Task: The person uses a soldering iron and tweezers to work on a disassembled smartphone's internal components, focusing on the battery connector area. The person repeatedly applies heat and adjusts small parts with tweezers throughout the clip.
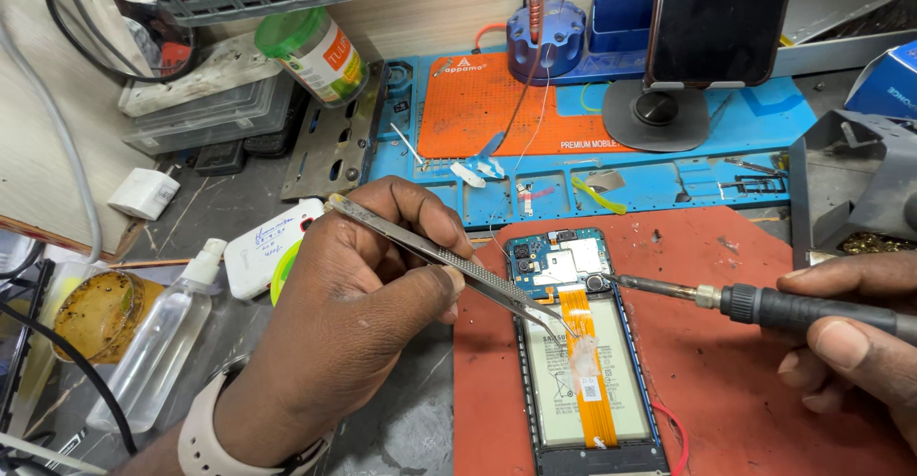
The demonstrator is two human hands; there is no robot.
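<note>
An opened phone [587, 361] lies back-up on a red mat [745, 361], showing its battery, an orange flex ribbon [581, 342] and the circuit board [559, 261] at the top. My left hand [353, 314] grips metal tweezers [449, 261]; their tips pinch a small clear scrap over the ribbon. My right hand [855, 338] holds a black soldering iron [764, 302], its tip touching the board near the camera at the phone's upper right.
Behind the red mat lies a blue work mat [669, 185] with an orange insert, small parts and a phone on a stand [712, 27]. At left stand a clear spray bottle [158, 342], a flux tin [95, 314], a white charger and cables. A grey box [850, 185] sits right.
</note>
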